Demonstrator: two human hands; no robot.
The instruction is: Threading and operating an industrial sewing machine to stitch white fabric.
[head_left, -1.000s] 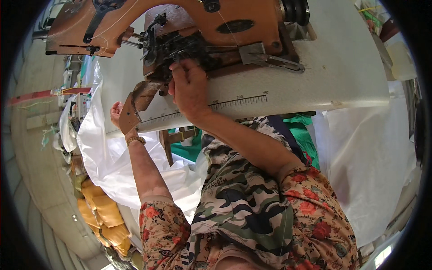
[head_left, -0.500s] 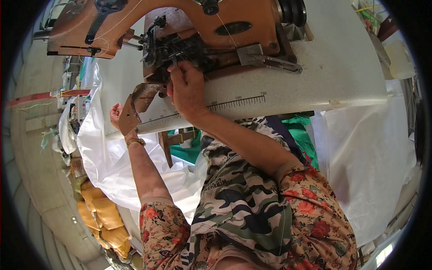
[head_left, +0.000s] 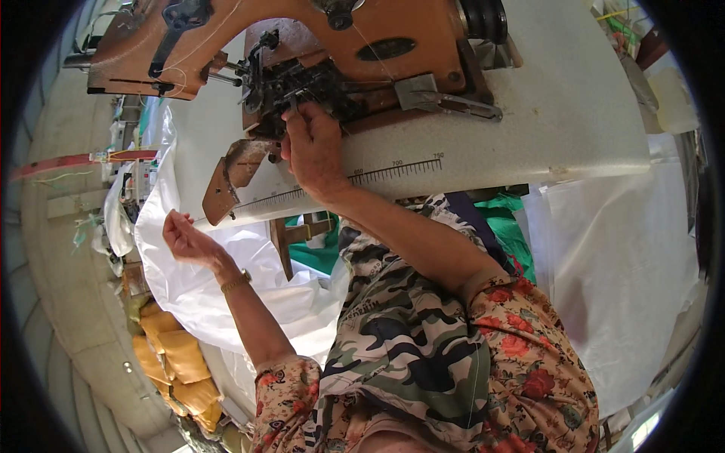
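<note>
An orange-brown industrial sewing machine [head_left: 317, 45] stands on a white table [head_left: 574, 113] with a printed ruler scale along its front edge. My right hand [head_left: 313, 147] reaches up to the black needle mechanism [head_left: 302, 79]. Its fingertips are bunched against the metal parts, and what they grip is hidden. My left hand [head_left: 187, 240], with a gold watch at the wrist, hovers lower left over white fabric [head_left: 226, 302]. Its thumb and fingers pinch a thin pale thread that runs toward the brown metal plate [head_left: 230, 177] at the table's edge.
White woven fabric hangs from the table's left end and piles by my lap. More white sheeting [head_left: 619, 264] lies at the right, with green cloth [head_left: 506, 226] under the table. Yellow sacks [head_left: 170, 359] sit on the floor at the lower left. A wooden bracket [head_left: 291, 234] hangs below the table.
My left hand has left the brown plate and moved down and to the left, drawing the thread out. My right hand stays at the needle mechanism.
</note>
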